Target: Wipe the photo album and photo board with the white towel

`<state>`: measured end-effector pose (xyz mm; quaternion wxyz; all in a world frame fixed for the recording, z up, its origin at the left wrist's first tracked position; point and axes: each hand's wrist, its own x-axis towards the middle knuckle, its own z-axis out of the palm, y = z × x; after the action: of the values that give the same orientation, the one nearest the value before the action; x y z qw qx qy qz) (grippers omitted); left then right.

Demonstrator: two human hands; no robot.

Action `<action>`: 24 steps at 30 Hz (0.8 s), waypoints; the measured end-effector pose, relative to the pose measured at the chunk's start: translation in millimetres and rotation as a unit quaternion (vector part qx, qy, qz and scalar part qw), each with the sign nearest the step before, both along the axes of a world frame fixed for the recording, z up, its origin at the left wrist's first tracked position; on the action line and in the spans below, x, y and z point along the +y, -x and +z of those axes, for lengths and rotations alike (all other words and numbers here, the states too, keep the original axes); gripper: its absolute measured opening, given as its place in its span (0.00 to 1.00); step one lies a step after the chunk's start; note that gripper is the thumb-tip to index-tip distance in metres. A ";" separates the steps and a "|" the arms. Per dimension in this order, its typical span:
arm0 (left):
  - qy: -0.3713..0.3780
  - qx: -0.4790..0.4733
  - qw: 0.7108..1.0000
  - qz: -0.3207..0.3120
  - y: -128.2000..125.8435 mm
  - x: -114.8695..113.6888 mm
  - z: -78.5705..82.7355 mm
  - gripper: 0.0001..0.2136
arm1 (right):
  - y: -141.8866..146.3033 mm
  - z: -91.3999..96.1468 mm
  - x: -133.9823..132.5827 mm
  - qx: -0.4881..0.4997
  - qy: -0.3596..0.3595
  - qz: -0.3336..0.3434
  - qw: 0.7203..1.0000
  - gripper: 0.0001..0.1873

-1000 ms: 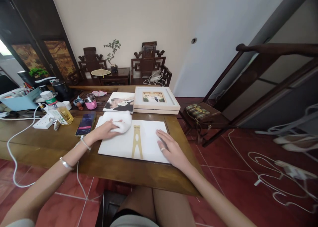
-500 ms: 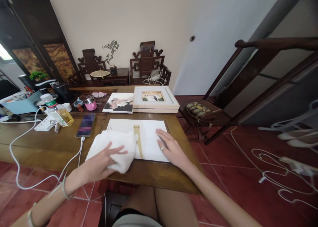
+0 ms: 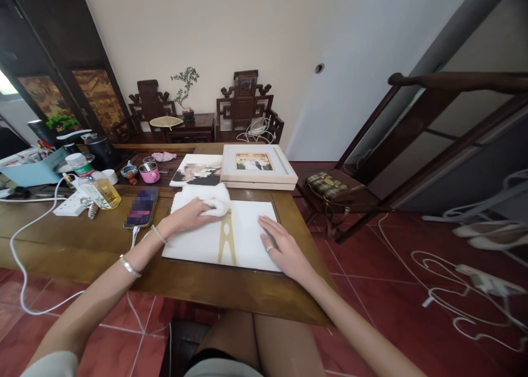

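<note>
A flat white board (image 3: 247,239) with a gold tower-shaped figure (image 3: 225,235) lies on the wooden table (image 3: 82,239) before me. My left hand (image 3: 187,214) presses a bunched white cloth (image 3: 206,198) onto the board's far left part, fingers curled over it. My right hand (image 3: 280,245) lies flat with fingers spread on the board's right edge; a ring shows on one finger.
Behind the board lie a framed photo (image 3: 258,168) and a photo print (image 3: 198,170). A phone (image 3: 142,206) on a white cable, a power strip (image 3: 70,203), a bottle (image 3: 97,184) and a pink cup (image 3: 149,171) sit left. A chair (image 3: 334,187) stands right; cables trail on the red floor.
My left hand has slid the cloth from the board's near left edge back up to its far left part. My right hand has stayed in place.
</note>
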<state>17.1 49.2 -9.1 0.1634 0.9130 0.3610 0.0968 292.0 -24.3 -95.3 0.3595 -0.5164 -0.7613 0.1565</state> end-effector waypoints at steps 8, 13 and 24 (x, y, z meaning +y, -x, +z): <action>-0.080 0.089 0.991 -0.063 -42.3 -55.9 -12.9 0.11 | 0.1 -1.3 0.5 -0.006 -0.007 0.000 1.000 0.24; -0.124 0.112 0.977 -0.134 -33.8 -114.0 -10.0 0.11 | 0.3 0.0 1.2 -0.009 -0.002 0.003 1.000 0.24; -0.077 0.052 0.995 -0.023 -53.4 0.4 -1.5 0.14 | 0.2 -2.6 0.4 0.009 -0.007 -0.001 1.000 0.23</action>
<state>70.5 49.6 -10.7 0.0759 0.9348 0.3393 0.0728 291.8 -23.9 -97.8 0.3700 -0.5135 -0.7584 0.1555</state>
